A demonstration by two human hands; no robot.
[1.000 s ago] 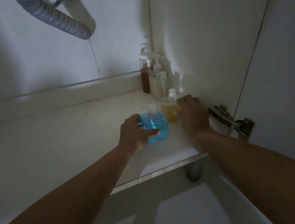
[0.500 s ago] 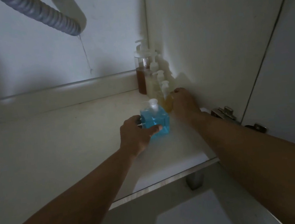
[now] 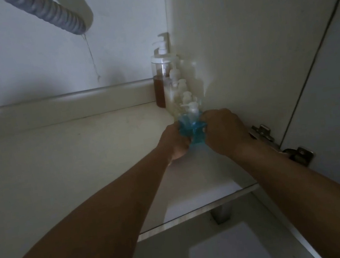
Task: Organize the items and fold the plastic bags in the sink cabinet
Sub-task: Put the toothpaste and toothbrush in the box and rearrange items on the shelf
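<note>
Dim inside the cabinet: a pale back wall [image 3: 28, 60], a ribbed grey hose [image 3: 56, 14] curving in at top left, a white shelf floor [image 3: 62, 163]. Metal hinges [image 3: 261, 133] sit by the open door [image 3: 331, 87] at right.

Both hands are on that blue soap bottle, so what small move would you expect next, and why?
Probably a short push toward the side wall, then let go. Both the left hand and the right hand hold the blue bottle at the near end of the row of pump bottles lining the cabinet wall, so it seems nearly in place.
</note>
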